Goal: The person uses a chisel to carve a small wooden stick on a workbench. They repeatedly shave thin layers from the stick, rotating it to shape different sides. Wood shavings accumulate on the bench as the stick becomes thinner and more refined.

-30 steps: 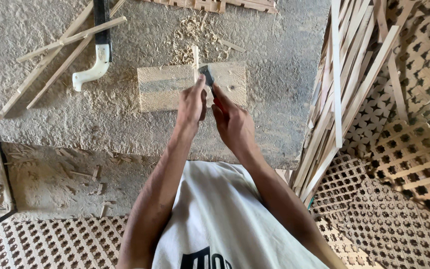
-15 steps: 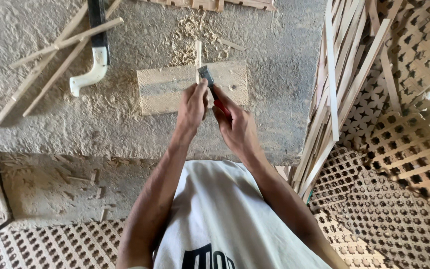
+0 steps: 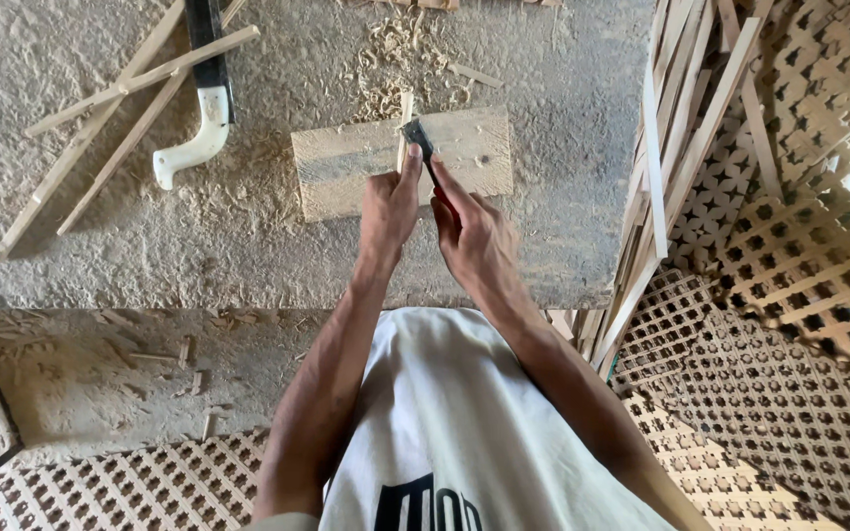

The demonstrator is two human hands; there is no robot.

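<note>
Spanning the upper view, the dusty worktop [image 3: 248, 246] carries the wooden block [image 3: 474, 147], the landmark here. Lattice panels [image 3: 799, 256] lean well to the right of the block. Loose slats [image 3: 120, 108] and a white-handled saw [image 3: 199, 128] lie well to its left. Shavings [image 3: 395, 49] lie just beyond the block. The left hand [image 3: 388, 206] is clamped on a thin wooden strip [image 3: 404, 123] standing on the block. The right hand [image 3: 474, 236] is closed around a dark-bladed chisel [image 3: 418, 140], its blade touching the strip over the block.
</note>
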